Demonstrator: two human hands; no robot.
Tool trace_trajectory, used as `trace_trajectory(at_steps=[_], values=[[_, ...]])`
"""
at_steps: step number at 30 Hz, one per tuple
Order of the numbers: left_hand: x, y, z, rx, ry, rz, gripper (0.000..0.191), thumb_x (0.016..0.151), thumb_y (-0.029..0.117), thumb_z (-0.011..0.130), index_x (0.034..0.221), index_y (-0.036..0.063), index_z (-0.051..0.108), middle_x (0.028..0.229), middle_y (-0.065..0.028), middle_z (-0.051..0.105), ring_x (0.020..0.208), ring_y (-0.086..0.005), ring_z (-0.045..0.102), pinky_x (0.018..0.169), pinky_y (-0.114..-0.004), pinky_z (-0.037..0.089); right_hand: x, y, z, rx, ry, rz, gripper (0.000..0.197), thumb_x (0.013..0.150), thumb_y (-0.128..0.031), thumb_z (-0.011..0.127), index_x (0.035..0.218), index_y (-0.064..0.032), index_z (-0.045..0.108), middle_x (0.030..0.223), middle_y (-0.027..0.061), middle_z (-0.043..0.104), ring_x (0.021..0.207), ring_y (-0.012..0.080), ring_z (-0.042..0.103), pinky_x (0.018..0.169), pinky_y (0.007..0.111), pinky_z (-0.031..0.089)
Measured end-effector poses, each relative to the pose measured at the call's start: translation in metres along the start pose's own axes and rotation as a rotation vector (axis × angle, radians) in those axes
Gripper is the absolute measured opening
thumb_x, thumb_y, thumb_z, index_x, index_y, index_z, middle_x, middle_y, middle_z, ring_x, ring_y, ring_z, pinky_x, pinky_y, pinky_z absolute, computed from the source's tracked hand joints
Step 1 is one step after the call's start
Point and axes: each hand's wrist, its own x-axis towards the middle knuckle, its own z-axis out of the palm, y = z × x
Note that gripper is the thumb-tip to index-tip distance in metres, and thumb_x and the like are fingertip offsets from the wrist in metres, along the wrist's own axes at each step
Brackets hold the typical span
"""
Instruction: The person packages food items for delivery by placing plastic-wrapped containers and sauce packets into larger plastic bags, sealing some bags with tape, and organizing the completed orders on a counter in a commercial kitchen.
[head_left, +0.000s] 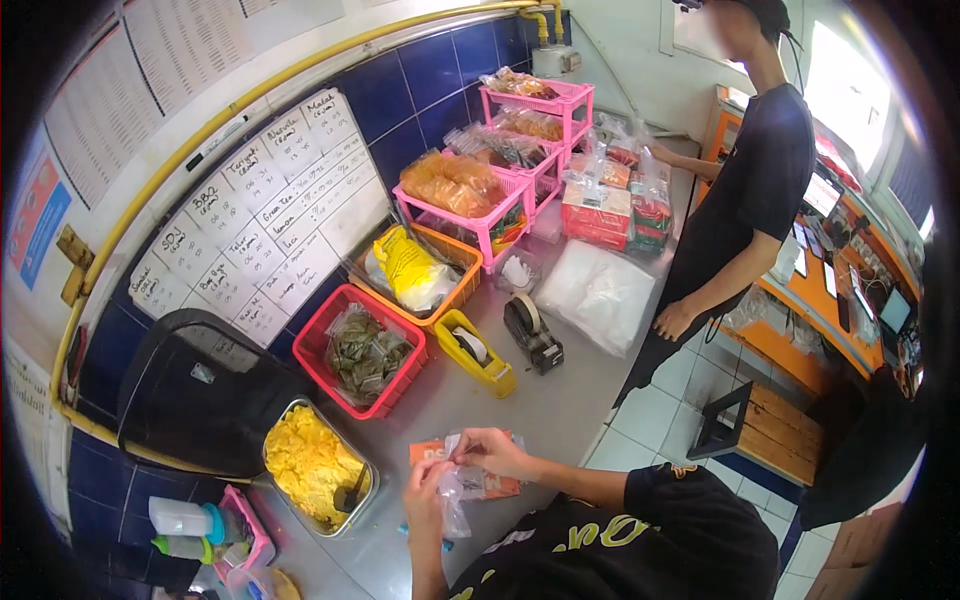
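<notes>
In front of my chest, both hands pinch the gathered top of a clear plastic bag (452, 510). My left hand (424, 487) grips it from the near left, and my right hand (489, 452) has its fingertips bent onto it from the right. The lower part of the bag hangs below the fingers; its contents are hard to make out. Under and behind the hands lies an orange printed packet or box (506, 486), partly covered by the bag and hands. A yellow tape dispenser (476, 356) and a black tape dispenser (532, 334) stand beyond them on the metal table (450, 405).
To the left sits a metal pan (311, 465) of yellow food with a dark utensil. Behind are a red basket (360, 352) of bagged leaves, an orange basket (416, 274), pink racks (469, 195) and plastic-wrapped stacks (596, 296). A co-worker (739, 165) stands at the right edge.
</notes>
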Motion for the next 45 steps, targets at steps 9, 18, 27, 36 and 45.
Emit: trace_trajectory(at_steps=[9, 18, 27, 36, 45], values=[[0.015, 0.028, -0.012, 0.2, -0.056, -0.081, 0.013, 0.08, 0.013, 0.063, 0.085, 0.0024, 0.068, 0.073, -0.0148, 0.064, 0.065, -0.0207, 0.064, 0.06, -0.035, 0.048, -0.018, -0.01, 0.018, -0.052, 0.166, -0.229, 0.01, 0.081, 0.0, 0.067, 0.089, 0.0019, 0.061, 0.092, 0.009, 0.067, 0.088, 0.0162, 0.064, 0.081, 0.029, 0.051], [0.009, -0.055, -0.015, -0.238, -0.115, -0.107, 0.01, 0.078, 0.008, 0.069, 0.086, 0.0022, 0.068, 0.081, -0.0052, 0.067, 0.074, -0.0126, 0.063, 0.066, -0.028, 0.051, -0.017, -0.03, 0.015, -0.483, 0.002, -0.456, 0.011, 0.074, -0.002, 0.07, 0.084, -0.002, 0.067, 0.09, 0.0092, 0.069, 0.083, 0.0217, 0.067, 0.076, 0.031, 0.053], [0.004, -0.036, -0.012, -0.597, -0.092, -0.362, 0.015, 0.078, 0.008, 0.072, 0.089, 0.0035, 0.065, 0.081, -0.0033, 0.065, 0.076, -0.0123, 0.062, 0.068, -0.026, 0.05, -0.005, -0.039, 0.021, -0.546, -0.006, -0.431, 0.015, 0.069, -0.001, 0.074, 0.082, -0.0008, 0.069, 0.09, 0.0093, 0.068, 0.083, 0.0221, 0.067, 0.077, 0.031, 0.053], [0.006, -0.035, -0.011, -0.598, -0.101, -0.421, 0.014, 0.078, 0.006, 0.072, 0.089, 0.003, 0.064, 0.085, -0.005, 0.066, 0.074, -0.0112, 0.062, 0.064, -0.025, 0.051, -0.001, -0.038, 0.017, -0.48, 0.034, -0.374, 0.013, 0.073, 0.004, 0.071, 0.085, -0.0004, 0.069, 0.093, 0.0083, 0.067, 0.084, 0.0173, 0.066, 0.076, 0.028, 0.055], [0.005, -0.031, -0.012, -0.575, -0.096, -0.34, 0.015, 0.078, 0.007, 0.072, 0.09, 0.0029, 0.063, 0.082, -0.0035, 0.065, 0.072, -0.0103, 0.061, 0.063, -0.024, 0.049, 0.0, -0.037, 0.019, -0.559, 0.003, -0.48, 0.014, 0.069, 0.003, 0.073, 0.082, -0.0022, 0.069, 0.089, 0.0078, 0.067, 0.082, 0.0207, 0.066, 0.074, 0.031, 0.053]])
